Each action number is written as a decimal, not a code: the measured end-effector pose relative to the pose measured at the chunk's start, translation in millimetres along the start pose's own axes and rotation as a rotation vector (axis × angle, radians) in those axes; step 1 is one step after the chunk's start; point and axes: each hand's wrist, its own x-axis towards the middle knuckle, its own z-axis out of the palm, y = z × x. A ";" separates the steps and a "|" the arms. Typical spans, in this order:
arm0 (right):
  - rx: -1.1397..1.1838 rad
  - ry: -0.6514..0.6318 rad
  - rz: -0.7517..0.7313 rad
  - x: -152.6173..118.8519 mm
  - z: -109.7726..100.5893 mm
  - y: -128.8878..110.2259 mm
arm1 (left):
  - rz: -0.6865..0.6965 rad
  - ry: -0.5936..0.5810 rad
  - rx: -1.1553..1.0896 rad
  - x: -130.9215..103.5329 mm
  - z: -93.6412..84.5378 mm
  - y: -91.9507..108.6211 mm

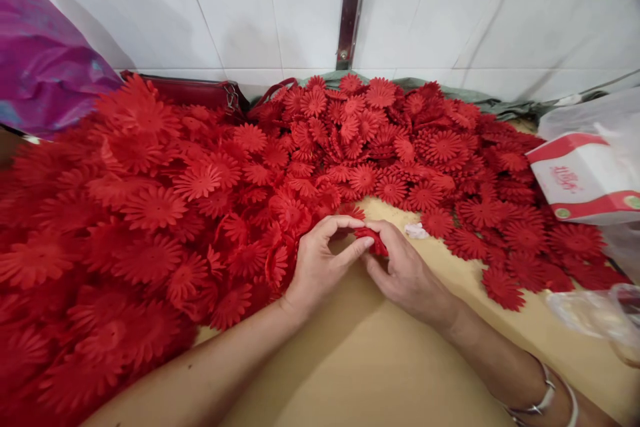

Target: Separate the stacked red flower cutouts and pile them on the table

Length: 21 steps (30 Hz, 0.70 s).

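Between my two hands, above the tan tabletop, is a red artificial flower piece [376, 240] with narrow petals. My left hand [325, 253] pinches its near side between thumb and fingers. From the other side my right hand [400, 263] grips it, thumb below and index finger on top. Fingertips of both hands nearly meet and cover much of the piece. A big heap of loose red flower pieces [155, 207] lies to the left of my left hand. Another spread of stacked red flower pieces [445, 147] lies beyond and to the right of my right hand.
A white and red carton [575, 177] inside clear plastic stands at the right. Behind the heap lies a dark red purse [185, 90] against the white tiled wall [300, 7]. Purple fabric [45, 53] hangs at the upper left. A crumpled white scrap [416, 231] rests on the table [370, 360].
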 end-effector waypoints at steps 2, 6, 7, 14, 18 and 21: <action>0.085 -0.063 0.042 0.5 -3.8 -5.5 | 0.000 0.015 -0.047 0.9 -1.1 -1.6; 0.192 -0.122 0.113 4.9 -13.4 -6.2 | 0.064 0.005 -0.046 3.3 -3.0 -3.1; 0.192 -0.123 0.118 6.0 -15.3 -4.0 | 0.075 0.006 -0.030 3.6 -3.2 -3.3; 0.009 -0.078 0.022 7.6 -21.3 4.2 | 0.033 0.007 0.041 1.1 -1.9 -3.8; -0.138 -0.060 -0.043 6.9 -19.8 2.6 | -0.019 -0.013 0.034 -0.3 -1.6 -1.2; -0.201 -0.048 -0.053 6.7 -17.4 4.2 | -0.025 -0.030 0.008 0.0 -1.4 0.1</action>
